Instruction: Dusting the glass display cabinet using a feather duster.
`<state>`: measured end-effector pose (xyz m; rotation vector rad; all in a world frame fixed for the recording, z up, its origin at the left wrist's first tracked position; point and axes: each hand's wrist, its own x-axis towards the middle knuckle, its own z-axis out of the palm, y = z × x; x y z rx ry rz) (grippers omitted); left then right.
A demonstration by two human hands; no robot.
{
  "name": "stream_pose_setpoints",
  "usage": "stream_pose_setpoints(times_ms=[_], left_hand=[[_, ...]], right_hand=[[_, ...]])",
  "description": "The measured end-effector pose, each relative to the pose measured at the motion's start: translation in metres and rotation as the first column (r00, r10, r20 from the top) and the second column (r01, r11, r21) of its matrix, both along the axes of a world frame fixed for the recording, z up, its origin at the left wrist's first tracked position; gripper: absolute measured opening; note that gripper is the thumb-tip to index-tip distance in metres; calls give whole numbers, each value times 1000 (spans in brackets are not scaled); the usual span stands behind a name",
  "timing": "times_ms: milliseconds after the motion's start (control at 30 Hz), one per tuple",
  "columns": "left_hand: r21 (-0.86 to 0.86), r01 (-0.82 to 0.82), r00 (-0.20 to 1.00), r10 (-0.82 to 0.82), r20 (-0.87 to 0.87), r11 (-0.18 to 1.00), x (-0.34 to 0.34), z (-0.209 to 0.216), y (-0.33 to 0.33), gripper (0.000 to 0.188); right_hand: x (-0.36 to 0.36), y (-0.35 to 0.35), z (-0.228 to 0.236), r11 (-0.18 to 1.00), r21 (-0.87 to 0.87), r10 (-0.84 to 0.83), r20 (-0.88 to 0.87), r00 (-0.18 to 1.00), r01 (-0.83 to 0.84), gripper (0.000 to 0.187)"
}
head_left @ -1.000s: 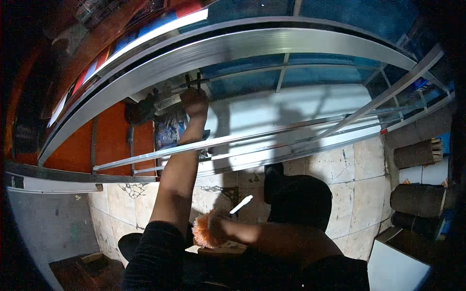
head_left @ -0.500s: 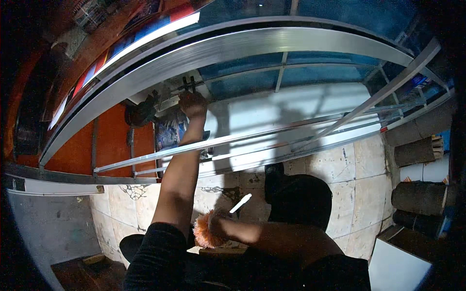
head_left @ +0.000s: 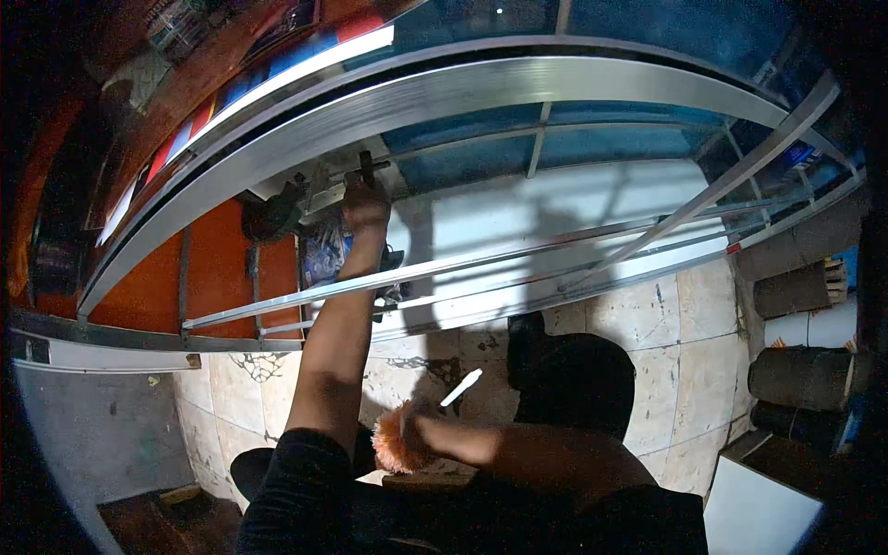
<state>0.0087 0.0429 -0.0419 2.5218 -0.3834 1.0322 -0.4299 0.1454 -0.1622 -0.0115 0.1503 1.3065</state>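
Your left hand (head_left: 366,208) is extended far into the case, over the far left end of its white base (head_left: 481,213); the fingers are bent at a dark piece (head_left: 369,170), which shows just beyond the knuckles — the fingertips are in shadow, so you cannot tell from here whether the grip is closed on it or only touching. Your left forearm passes under a thin metal bar (head_left: 462,261).

Your right hand (head_left: 418,431) is near, in front of your body, fist closed around an orange duster (head_left: 394,446); the fluffy head sticks out to the left of the fist; a white stick (head_left: 461,387) shows on the far right side of it — the join is hidden by the hand.

Around the left hand: a dark lump (head_left: 270,215) to the left; a blue packet (head_left: 324,257) near and left, beside the wrist; red panels (head_left: 217,268) farther left; blue panes (head_left: 481,143) to the far right. A broad metal rail (head_left: 416,104) curves across the far side.

Pale tiles (head_left: 647,319) lie between you and the case; dark rolls (head_left: 797,379) are stacked at right, a white box (head_left: 760,504) near right.
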Motion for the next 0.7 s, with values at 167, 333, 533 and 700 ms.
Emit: stream_pose_setpoints(times_ms=[167, 333, 533, 700], left_hand=[[23, 40, 999, -39, -34, 999, 1, 15, 13, 28], [195, -136, 962, 176, -207, 971, -11, 35, -2, 21], [-116, -154, 951, 115, -287, 981, -19, 45, -6, 20], [-121, -110, 964, 77, -254, 986, 19, 2, 7, 26]], right_hand=[[1, 8, 8, 996, -86, -14, 219, 976, 33, 32], [3, 6, 8, 979, -172, -29, 407, 913, 108, 33], [6, 5, 9, 946, -246, -20, 609, 793, 212, 34], [-2, 21, -8, 992, -58, -82, 402, 912, 115, 36]])
